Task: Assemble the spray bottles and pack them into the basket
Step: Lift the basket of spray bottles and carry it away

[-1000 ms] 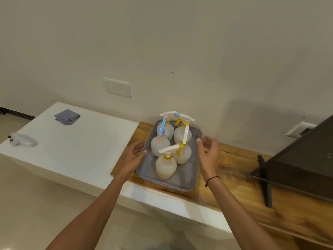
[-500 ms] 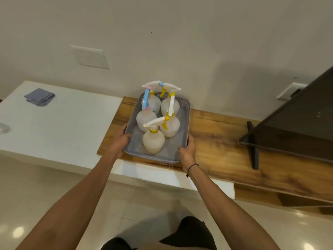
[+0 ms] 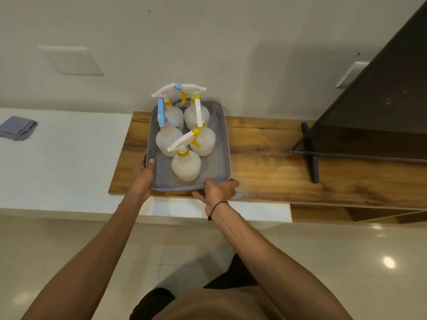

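- A grey plastic basket [image 3: 221, 144] with perforated walls sits on the wooden surface [image 3: 265, 162], its far end close to the wall and its near edge by the front edge of the wood.
- Five translucent white spray bottles stand upright inside it, all fitted with trigger heads.
- The nearest bottle [image 3: 186, 166] has a yellow collar and a white trigger pointing left.
- Behind it on the left stands a bottle with a blue trigger [image 3: 165, 140] and a pink collar; on the right, a bottle with a yellow trigger [image 3: 203, 140].
- Two more bottles [image 3: 196, 114] stand at the far end, their white heads crossing above the basket's rim.
- The left hand [image 3: 144, 175] grips the basket's left wall near the front corner, thumb hooked over the rim and lying inside, the other fingers outside.
- The right hand [image 3: 217, 190] holds the front right corner, fingers curled under the near edge; a black band circles that wrist.
- The basket thus lies between the two hands, just ahead of them, with both arms reaching forward.
- To the left, a white surface [image 3: 64, 158] carries a folded grey-blue cloth [image 3: 17, 128], well apart from the basket.
- To the right, a dark television [image 3: 379, 107] stands on the wood on a black foot.
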